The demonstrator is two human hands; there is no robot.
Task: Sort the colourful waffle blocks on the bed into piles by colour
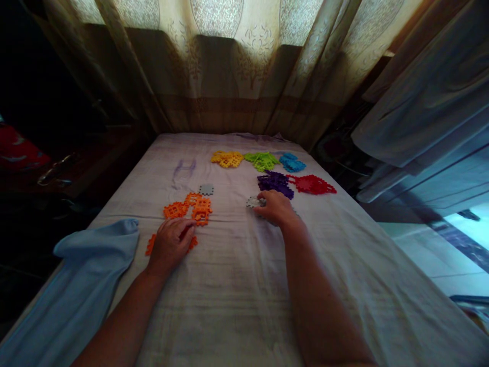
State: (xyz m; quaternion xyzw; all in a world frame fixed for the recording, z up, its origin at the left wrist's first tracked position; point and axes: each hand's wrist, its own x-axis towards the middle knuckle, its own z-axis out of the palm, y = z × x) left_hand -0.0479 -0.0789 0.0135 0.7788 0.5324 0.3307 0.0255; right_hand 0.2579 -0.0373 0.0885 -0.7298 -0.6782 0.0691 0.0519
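Note:
My right hand (275, 206) has its thumb and fingers pinched around a grey interlocking tile (252, 202), with more grey partly hidden beneath the palm. Just beyond it lies a heap of purple tiles (275, 183). My left hand (173, 242) rests with loosely bent fingers over an orange tile (150, 245) whose edges show on both sides of it. Its thumb stands apart from the fingers, and nothing is seen held there. More orange tiles (200, 211) lie just past the left fingertips. Behind them a single grey square tile (206, 189) lies flat.
Yellow tiles (227, 159), green tiles (262, 161) and blue tiles (292, 162) lie in piles towards the far edge, with red tiles (313, 184) at the right. A light blue cloth (97, 250) covers the left edge of the sheet-covered surface (229, 306). Curtains (229, 76) hang behind.

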